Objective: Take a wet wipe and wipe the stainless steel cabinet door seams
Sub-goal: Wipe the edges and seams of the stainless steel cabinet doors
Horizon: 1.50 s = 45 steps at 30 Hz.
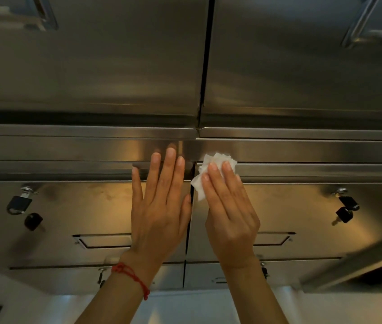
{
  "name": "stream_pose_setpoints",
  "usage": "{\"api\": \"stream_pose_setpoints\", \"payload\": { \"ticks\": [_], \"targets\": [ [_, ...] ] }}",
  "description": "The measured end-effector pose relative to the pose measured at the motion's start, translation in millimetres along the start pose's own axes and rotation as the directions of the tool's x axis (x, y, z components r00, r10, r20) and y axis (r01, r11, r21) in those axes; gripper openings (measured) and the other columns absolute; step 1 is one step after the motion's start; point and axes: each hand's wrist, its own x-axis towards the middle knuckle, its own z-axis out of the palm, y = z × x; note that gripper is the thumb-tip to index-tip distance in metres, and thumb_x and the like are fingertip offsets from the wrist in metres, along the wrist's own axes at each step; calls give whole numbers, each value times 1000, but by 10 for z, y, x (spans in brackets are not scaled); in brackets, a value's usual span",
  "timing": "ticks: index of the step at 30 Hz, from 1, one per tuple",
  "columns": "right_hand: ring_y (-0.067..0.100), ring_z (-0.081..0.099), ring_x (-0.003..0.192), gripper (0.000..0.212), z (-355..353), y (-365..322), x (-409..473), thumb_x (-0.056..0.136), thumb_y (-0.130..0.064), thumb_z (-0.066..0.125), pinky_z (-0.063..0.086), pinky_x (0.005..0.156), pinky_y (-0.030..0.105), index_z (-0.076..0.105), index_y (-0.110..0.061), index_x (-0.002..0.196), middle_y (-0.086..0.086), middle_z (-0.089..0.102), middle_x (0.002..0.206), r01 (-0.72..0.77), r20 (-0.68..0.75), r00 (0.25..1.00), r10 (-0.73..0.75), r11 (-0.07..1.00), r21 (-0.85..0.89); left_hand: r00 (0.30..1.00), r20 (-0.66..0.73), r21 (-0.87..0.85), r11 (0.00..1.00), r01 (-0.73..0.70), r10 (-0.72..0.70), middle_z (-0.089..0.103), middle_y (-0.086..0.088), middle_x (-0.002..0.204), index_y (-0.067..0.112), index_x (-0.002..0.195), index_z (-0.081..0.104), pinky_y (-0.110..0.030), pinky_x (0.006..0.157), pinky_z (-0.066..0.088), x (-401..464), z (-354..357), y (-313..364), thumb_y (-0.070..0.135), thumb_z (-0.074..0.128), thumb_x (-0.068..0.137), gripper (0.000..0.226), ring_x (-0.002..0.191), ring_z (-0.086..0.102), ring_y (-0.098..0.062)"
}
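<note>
Your right hand [230, 216] presses the white wet wipe [211, 170] flat-fingered beside the vertical door seam [188, 230], while your left hand [159, 206] rests released, fingers straight, on the left cabinet door [80, 206].

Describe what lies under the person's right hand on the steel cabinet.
Under the right hand lies a crumpled white wet wipe, pressed flat against the stainless steel cabinet door beside the dark vertical seam. The hand covers the wipe's lower part and the door beneath it.
</note>
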Motion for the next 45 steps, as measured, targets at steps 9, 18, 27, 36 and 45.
{"api": "stream_pose_setpoints", "payload": {
  "ticks": [9,18,27,36,45],
  "targets": [
    [32,52,120,23,-4,10,12,96,-11,54,44,102,41,60,1,115,17,57,124,-5,22,1000,5,1000,25,1000,-22,13,1000,-14,14,-15,-5,156,11,149,-4,-52,113,6,-31,62,34,33,25,101,60,143,-6,-24],
    [32,53,119,26,-104,194,-34,88,-5,65,46,100,41,63,2,113,17,59,122,-39,9,999,40,998,-58,1000,-12,16,1000,19,-19,-16,-6,156,7,148,0,-54,112,6,-58,70,124,31,37,95,69,144,-6,-24],
    [30,52,120,23,-42,56,52,97,-10,52,47,98,40,61,1,115,16,60,122,-3,42,999,4,1000,-18,997,63,2,999,43,-43,-3,-10,156,4,143,14,-56,111,11,-190,42,229,28,34,94,58,144,-3,-24],
    [33,52,119,22,-73,81,20,94,-6,56,46,99,41,61,3,113,18,59,121,-93,-9,996,93,993,-68,986,159,3,999,48,-48,19,-16,150,4,143,21,-56,110,16,-274,56,238,27,34,93,57,143,5,-27],
    [31,52,119,22,-70,91,21,94,-8,55,45,100,40,61,1,113,16,58,123,-36,19,999,37,997,-65,986,154,-29,997,67,-62,22,-17,149,3,142,24,-56,109,18,-268,38,264,28,34,93,55,140,15,-31]
  ]
}}
